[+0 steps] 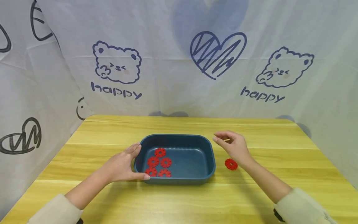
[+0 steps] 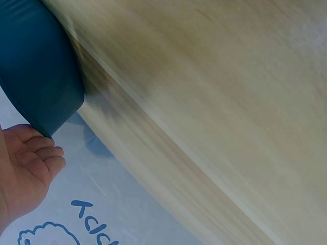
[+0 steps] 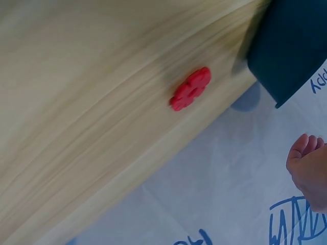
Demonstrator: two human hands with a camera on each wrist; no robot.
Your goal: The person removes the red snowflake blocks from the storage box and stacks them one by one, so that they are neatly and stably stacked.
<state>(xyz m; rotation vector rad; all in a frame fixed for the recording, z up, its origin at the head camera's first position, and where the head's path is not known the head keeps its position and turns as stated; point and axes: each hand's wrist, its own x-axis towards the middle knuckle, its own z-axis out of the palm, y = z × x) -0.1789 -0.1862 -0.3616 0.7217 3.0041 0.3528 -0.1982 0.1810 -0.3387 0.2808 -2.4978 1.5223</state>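
A dark blue rectangular plastic basin (image 1: 184,181) stands mid-table, with several red notched plastic discs (image 1: 166,162) lying in its left half. My left hand (image 1: 126,163) grips the basin's left end, thumb along the near rim and fingers against the far-left side. In the left wrist view, the curled fingers of the left hand (image 2: 30,166) touch the basin wall (image 2: 46,66). My right hand (image 1: 235,147) hovers just right of the basin, thumb and fingers loosely bent, nothing visible between them. Below it on the table lies one more red disc (image 1: 231,164), also in the right wrist view (image 3: 190,89).
The wooden table (image 1: 179,205) carries the basin and the loose disc. Behind it hangs a white cloth (image 1: 167,84) printed with bears, a heart and lettering; another printed cloth (image 1: 33,93) hangs at the left.
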